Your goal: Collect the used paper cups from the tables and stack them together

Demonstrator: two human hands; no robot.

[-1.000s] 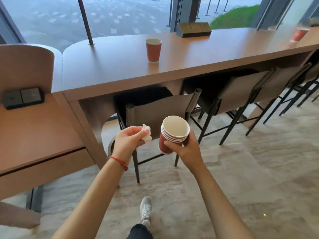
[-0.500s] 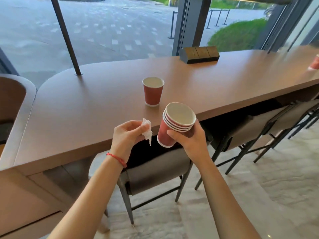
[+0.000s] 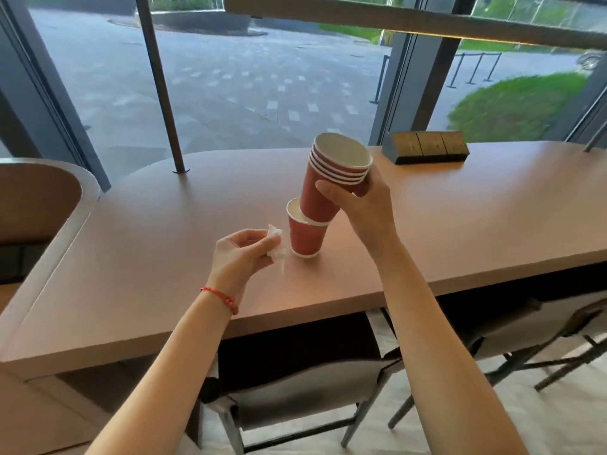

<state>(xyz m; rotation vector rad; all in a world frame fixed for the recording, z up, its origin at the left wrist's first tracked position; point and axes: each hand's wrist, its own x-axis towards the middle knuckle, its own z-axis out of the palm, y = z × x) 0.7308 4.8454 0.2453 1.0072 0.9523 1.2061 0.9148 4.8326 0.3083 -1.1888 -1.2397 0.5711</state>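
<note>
The stacked cups (image 3: 331, 178) in the right hand (image 3: 361, 205) are showing matt red paper walls with white rolled rims, and the single cup (image 3: 305, 236) on the table is looking the same, its inside pale and smooth. The left hand (image 3: 241, 254) is pinching a crumpled white tissue (image 3: 276, 243), soft and wrinkled. The table (image 3: 460, 211) is presenting a smooth, brown, satin top giving a faint sheen. The chair (image 3: 312, 392) is showing a matt grey-brown back on dark metal legs.

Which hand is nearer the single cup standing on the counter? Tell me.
Left. The left hand, pinching a tissue, sits just beside the cup; the right hand holds the stack above it.
</note>
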